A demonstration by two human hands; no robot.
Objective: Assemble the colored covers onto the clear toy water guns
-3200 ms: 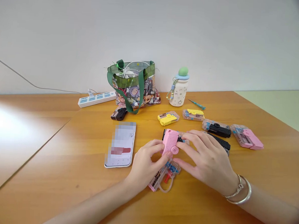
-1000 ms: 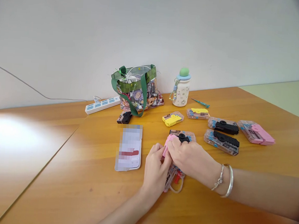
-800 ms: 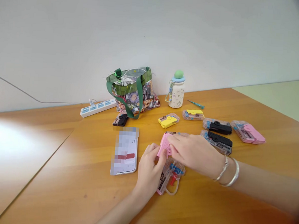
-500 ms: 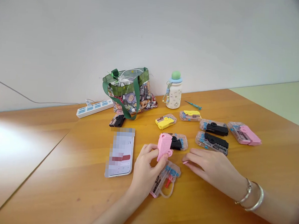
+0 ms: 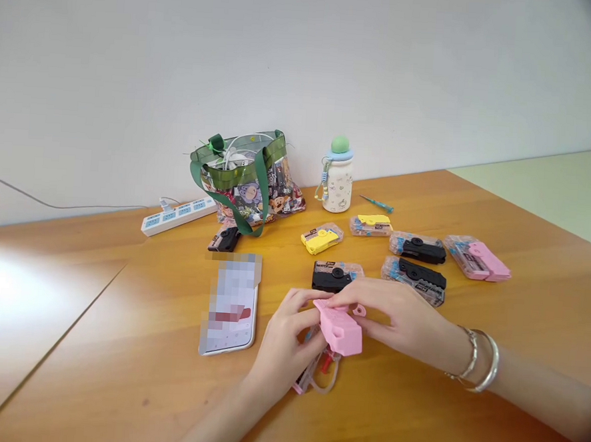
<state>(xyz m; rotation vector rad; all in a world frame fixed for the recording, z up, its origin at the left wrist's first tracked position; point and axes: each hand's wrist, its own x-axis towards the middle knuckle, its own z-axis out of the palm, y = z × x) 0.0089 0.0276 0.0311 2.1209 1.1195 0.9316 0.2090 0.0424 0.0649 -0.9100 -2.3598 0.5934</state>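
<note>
My left hand (image 5: 288, 334) grips a pink plastic water gun handle (image 5: 341, 334) between its thumb and fingers, its blocky end tipped toward me. My right hand (image 5: 394, 314) has closed on the same handle from above and the right, near a small round pink tab with a hole. Fingers cover part of the handle's upper side. Partly hidden beneath the hands lies a clear water gun body (image 5: 311, 375) with a red trigger and a clear loop. A black mini water gun (image 5: 337, 275) lies just beyond my fingertips.
Left of my hands lies a phone (image 5: 231, 307). Several mini water guns, including a yellow one (image 5: 320, 238) and a pink one (image 5: 478, 259), are spread behind. Farther back stand a bag (image 5: 252, 185), a bottle (image 5: 338, 183), a power strip (image 5: 178, 217) and a small screwdriver (image 5: 377, 203).
My right hand has moved left from the table onto the pink handle. The handle has been lowered and turned so its end faces me. The view has shifted slightly.
</note>
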